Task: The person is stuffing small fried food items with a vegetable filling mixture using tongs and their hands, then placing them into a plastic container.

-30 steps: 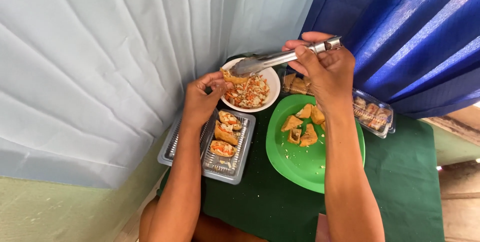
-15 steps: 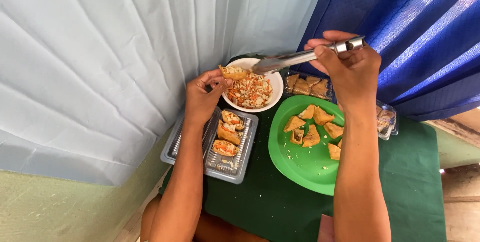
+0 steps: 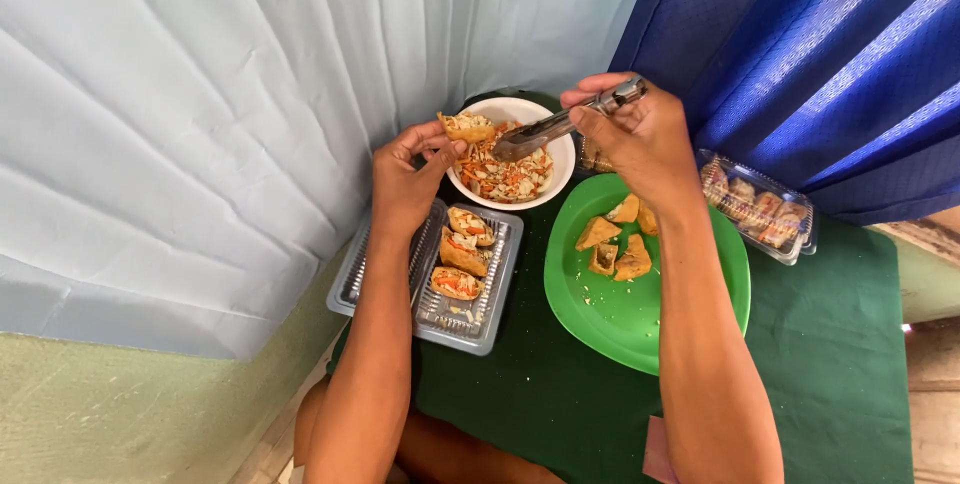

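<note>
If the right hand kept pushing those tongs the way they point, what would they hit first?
Probably the vegetable filling in the white bowl; the tongs in the right hand angle down-left into it. Beyond lies the stuffed pastry in the left hand, though depth is unclear.

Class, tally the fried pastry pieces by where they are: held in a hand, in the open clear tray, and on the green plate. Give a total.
Held in the left hand: 1
In the open clear tray: 3
On the green plate: 5
Total: 9
</note>
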